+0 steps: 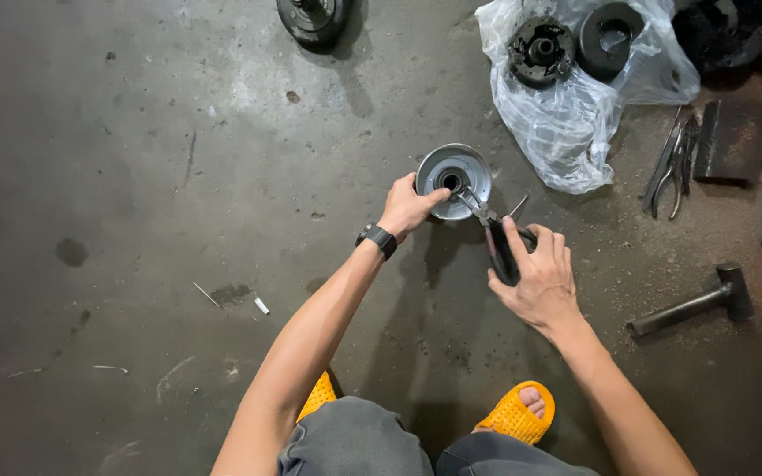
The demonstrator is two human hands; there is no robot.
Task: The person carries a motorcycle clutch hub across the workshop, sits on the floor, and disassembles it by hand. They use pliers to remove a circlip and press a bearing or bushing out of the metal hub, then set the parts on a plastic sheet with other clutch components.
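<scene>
On the concrete floor (134,132), the right hand (535,278) is clamped on the handles of pliers (487,220), their tips set in the centre bore of a round metal drum (454,172). The left hand (407,207) grips the drum's rim, steadying it. The drum's centre fitting seems not yet freed. Both forearms reach forward, elbows bent; a hammer (694,304) lies nearby.

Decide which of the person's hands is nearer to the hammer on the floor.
Right. The right hand holds pliers just left of the hammer; the left hand grips the round metal part, farther away.
</scene>
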